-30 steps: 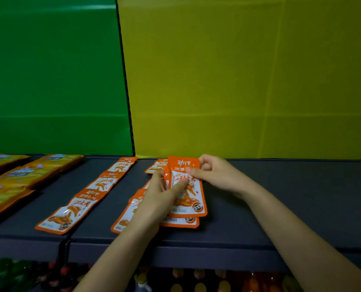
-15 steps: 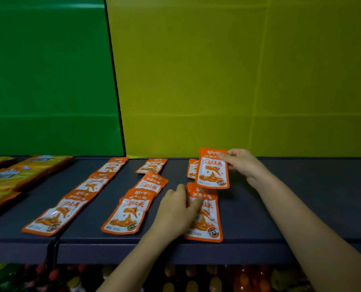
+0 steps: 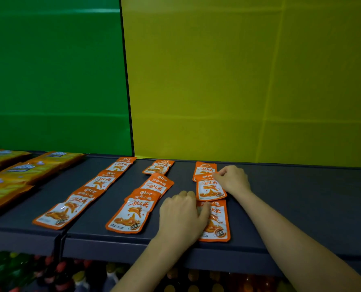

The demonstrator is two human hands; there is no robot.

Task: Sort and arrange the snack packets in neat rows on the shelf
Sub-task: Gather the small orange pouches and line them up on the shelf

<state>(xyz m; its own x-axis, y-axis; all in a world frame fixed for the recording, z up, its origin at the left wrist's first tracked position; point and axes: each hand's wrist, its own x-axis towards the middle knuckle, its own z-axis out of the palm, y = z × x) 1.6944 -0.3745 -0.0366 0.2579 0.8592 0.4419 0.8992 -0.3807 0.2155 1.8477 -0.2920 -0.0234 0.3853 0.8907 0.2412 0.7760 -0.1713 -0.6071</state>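
Observation:
Orange snack packets lie in three rows running front to back on the dark grey shelf [image 3: 301,207]. The left row [image 3: 95,184] has several packets. The middle row [image 3: 154,186] has three, overlapping. Three more make up the right row: back packet [image 3: 204,168], middle packet [image 3: 209,189], front packet [image 3: 217,224]. My right hand [image 3: 233,180] pinches the middle packet's upper right corner; the packet lies flat. My left hand [image 3: 181,216] has curled fingers at the front packet's left edge, its thumb on top. The fingertips are hidden.
Yellow-orange packets [image 3: 17,173] of another kind lie in rows at the far left. Green and yellow panels back the shelf. Bottles [image 3: 87,277] stand on the level below. The shelf is bare to the right of my right arm.
My right hand has lowered the packet it held in the air onto the shelf, between the right row's back and front packets. My left hand's fingers have curled at the front packet.

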